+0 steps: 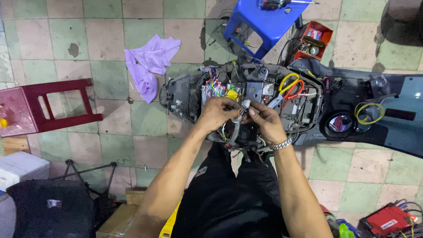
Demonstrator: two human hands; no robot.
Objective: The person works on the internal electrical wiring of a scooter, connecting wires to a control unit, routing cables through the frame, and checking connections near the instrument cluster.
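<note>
The floor is made of old square tiles, pale green and pale pink, with dirty marks. A dark grey plastic scooter front panel lies open on it, face down, so all the coloured wires inside can be reached. Both hands are held up just above this panel, right over its middle.

The left hand and the right hand are close together, almost touching. Their fingers are pressed together on a thin bundle of wires with a small white plug. The bundle hangs down from the hands toward the panel, so it looks joined to the wiring there. Holding it from both sides keeps the little plug steady. The right wrist wears a silver chain bracelet.

A pair of pliers with yellow and orange handles rests on the panel just beside the right hand, easy to grab. A blue plastic stool and a small red box of parts stand behind the panel. A crumpled lilac cloth lies to the left, and a dark red plastic stool lies farther left, well apart.
</note>
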